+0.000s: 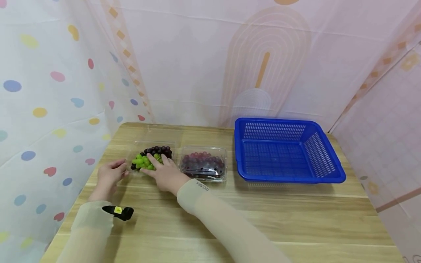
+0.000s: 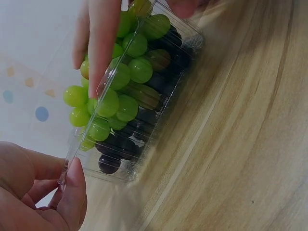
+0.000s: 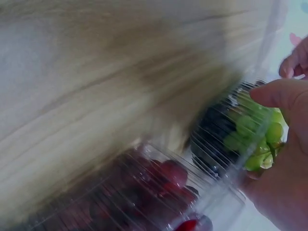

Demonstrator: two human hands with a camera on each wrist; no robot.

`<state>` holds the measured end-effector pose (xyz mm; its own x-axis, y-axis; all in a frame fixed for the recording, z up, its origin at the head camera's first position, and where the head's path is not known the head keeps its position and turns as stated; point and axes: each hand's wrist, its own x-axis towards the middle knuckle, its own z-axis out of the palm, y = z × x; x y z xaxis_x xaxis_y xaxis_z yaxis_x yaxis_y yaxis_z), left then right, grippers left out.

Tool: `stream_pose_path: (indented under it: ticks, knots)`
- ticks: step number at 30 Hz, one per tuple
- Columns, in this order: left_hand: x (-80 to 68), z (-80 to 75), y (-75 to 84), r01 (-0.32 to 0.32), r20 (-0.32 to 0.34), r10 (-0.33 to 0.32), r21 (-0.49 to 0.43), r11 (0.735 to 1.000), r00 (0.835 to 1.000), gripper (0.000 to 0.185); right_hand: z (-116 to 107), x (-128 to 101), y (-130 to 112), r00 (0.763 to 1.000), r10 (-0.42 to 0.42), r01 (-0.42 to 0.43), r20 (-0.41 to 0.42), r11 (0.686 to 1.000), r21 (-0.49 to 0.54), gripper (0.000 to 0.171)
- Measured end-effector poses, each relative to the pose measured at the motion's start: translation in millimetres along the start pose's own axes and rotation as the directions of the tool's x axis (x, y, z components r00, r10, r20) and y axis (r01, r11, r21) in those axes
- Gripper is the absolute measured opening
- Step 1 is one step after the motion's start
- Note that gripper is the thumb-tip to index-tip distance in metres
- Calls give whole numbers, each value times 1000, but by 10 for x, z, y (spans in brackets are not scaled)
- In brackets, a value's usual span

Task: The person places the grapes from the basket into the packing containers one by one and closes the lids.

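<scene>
A clear plastic box (image 2: 91,118) holds a bunch of green grapes (image 1: 141,161) lying over dark purple grapes (image 1: 159,150). Its transparent lid (image 1: 163,132) is folded back toward the wall. My left hand (image 1: 112,176) pinches the box's near left corner between thumb and fingers, as the left wrist view shows. From the right, my right hand (image 1: 168,176) rests on the green grapes with fingers extended and spread, the thumb by the box's front. Just right of this box stands a closed clear box (image 1: 203,164) of red and dark grapes.
A blue perforated plastic basket (image 1: 241,157) stands at the right on the wooden table (image 1: 263,215). Patterned curtains (image 1: 184,65) hang behind and at both sides. A black strap with a yellow label (image 1: 117,210) is on the left wrist.
</scene>
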<state>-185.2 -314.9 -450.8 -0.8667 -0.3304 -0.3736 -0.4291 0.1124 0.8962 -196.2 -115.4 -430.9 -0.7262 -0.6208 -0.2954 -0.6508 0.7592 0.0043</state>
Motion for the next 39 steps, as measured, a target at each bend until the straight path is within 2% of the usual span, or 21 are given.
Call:
stream_pose_path:
  ticks: [4, 9, 12, 18, 22, 25, 31, 39]
  knots:
    - [8, 1, 1, 4, -2, -4, 1, 1000, 1000, 48, -69, -56, 25, 1000, -5, 6, -11, 999, 39, 70]
    - [9, -2, 9, 10, 4, -10, 1, 1000, 1000, 49, -143, -179, -32, 997, 25, -28, -68, 999, -45, 64]
    - [12, -13, 8, 11, 4, -11, -7, 1000, 1000, 49, -144, -224, -82, 997, 61, -66, -56, 995, -75, 65]
    - [11, -8, 8, 7, 2, -7, -1, 1000, 1000, 48, -85, -181, -70, 993, 117, -118, 22, 991, 58, 70]
    - [16, -1, 4, 19, 7, -20, 9, 1000, 1000, 48, -64, -144, -22, 995, 84, -91, 55, 985, 149, 78]
    - [17, 0, 7, 26, 3, -26, 6, 1000, 1000, 48, -62, -133, -7, 997, 48, -58, 58, 981, 184, 78]
    - [11, 5, 15, 31, -4, -31, -21, 999, 1000, 48, -65, -130, -10, 998, 11, -21, 64, 987, 162, 70]
    - [23, -2, 14, 43, 5, -43, -17, 999, 999, 49, -79, -143, 46, 998, 43, -48, 52, 995, 93, 63]
